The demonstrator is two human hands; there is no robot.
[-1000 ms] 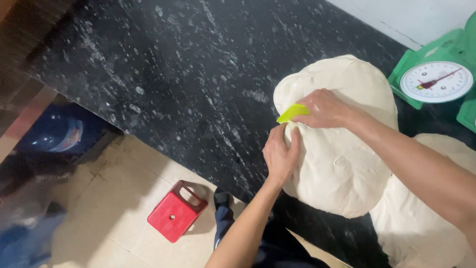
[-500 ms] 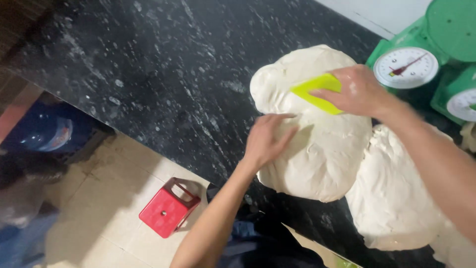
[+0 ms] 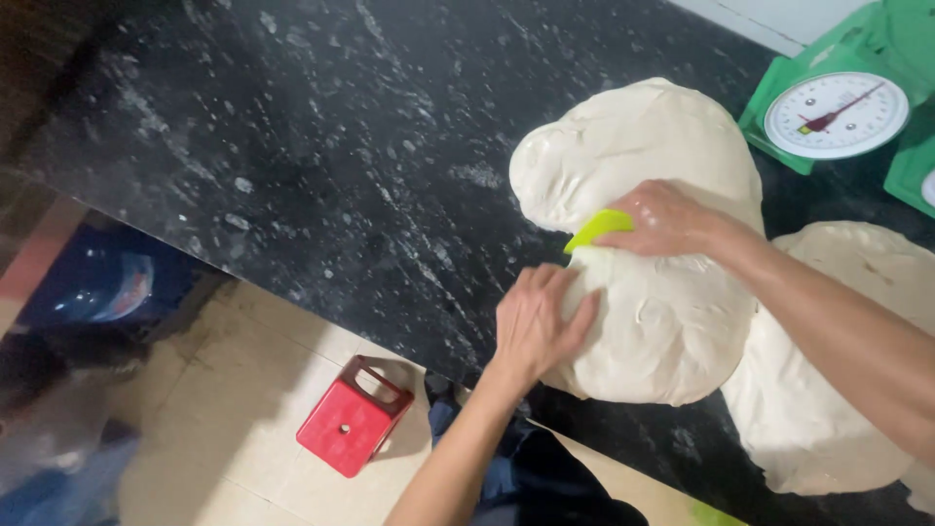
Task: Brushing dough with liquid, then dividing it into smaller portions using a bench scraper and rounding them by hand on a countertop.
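Off the near edge of the black speckled stone counter (image 3: 292, 156), down on the tiled floor, I see a small red plastic stool (image 3: 348, 419); it plays no part, I only keep my feet clear of it.

On the counter, toward its near edge, my left hand (image 3: 538, 326) lies flat with fingers spread against the left flank of the large pale mound of soft dough (image 3: 653, 331). It grips nothing; it presses and steadies. The mound sits in the right half of the counter, reaching from near the far edge almost to the near one.

My right hand (image 3: 667, 219) pinches a flat yellow-green plastic scraper (image 3: 599, 230), thumb and fingers closed on its upper edge, the blade set into the dough's top where a crease runs across.

To do this cut well, I judge the blade should go straight down to the stone, not drag sideways, while the left palm holds the near portion from sliding. Fingers of the left hand should stay clear of the blade line.

Further right, a second flattened slab of pale dough (image 3: 838, 390) touches the mound, and a green dial scale (image 3: 833, 115) stands at the far right corner.
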